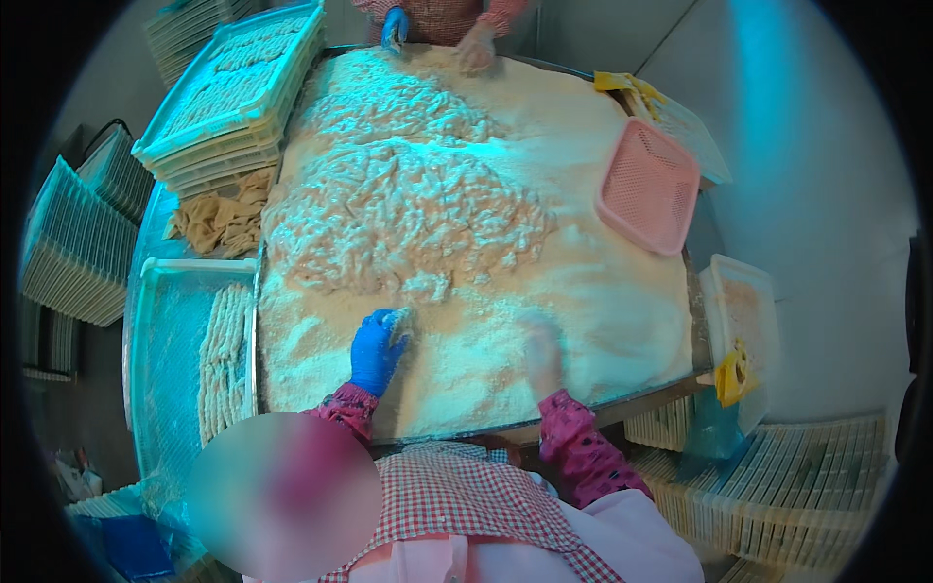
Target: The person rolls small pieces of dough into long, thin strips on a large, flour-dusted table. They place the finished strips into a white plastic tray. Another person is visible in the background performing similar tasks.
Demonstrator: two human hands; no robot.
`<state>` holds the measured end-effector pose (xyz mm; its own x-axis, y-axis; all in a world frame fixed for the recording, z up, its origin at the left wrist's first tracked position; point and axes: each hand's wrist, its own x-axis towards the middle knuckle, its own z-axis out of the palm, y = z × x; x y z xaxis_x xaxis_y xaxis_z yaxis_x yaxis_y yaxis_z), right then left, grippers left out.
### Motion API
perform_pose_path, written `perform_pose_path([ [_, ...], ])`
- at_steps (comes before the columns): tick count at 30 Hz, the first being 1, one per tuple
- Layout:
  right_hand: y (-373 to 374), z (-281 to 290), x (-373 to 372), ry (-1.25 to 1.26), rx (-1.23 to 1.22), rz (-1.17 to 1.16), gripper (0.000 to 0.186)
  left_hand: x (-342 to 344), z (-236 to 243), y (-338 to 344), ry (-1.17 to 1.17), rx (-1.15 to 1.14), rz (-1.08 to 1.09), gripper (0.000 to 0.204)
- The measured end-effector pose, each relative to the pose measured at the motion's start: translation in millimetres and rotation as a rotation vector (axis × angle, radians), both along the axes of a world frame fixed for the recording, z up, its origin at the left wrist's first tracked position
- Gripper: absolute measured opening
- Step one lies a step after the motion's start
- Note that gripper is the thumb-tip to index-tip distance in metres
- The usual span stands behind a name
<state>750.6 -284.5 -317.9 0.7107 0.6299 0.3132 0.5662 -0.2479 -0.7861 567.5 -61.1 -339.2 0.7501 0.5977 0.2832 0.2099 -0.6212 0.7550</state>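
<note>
Floury table (622, 321), trays (78, 248) stacked left of the fingers.
Left hand (377, 352) fingers curled, contents unclear; right hand (543, 356) blurred, fingers unreadable; floured strips (408, 209) beyond both.

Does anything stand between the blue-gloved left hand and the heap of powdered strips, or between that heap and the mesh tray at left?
Only loose powder shows between the left hand and the heap of powdered strips. Toward the mesh tray, the worktable's left rim crosses the path, with a row of strips just beyond.
</note>
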Motion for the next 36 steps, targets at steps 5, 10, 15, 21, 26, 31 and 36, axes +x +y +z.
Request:
perform_pose_path([
  [5, -4, -40, 7, 0.089, -0.206, -0.275, 0.015, 11, 0, -51, 0.027, 0.252, -0.425, 0.029],
  [10, 31, 14, -68, -0.418, -0.355, 0.64, 0.024, -48, -5, 6, 0.11, 0.381, -0.078, 0.02],
  [15, 23, -17, -8, 0.695, 0.058, -0.017, 0.025, -89, 0, 21, -0.047, -0.422, 0.054, 0.03],
  [21, 25, 18, -7, 0.684, -0.139, 0.103, 0.029, -82, 15, 25, 0.356, -0.278, -0.161, 0.036],
  [26, 34, 12, -25, 0.127, -0.209, 0.067, 0.033, -56, 17, -2, 0.144, 0.202, -0.322, 0.032],
  [31, 44, 10, -27, 0.118, -0.31, 0.158, 0.035, -49, 3, -12, 0.086, -0.279, -0.078, 0.033],
  [36, 53, 5, -23, 0.43, -0.163, 0.122, 0.031, -44, 7, -7, -0.515, -1.514, -0.294, 0.034],
])
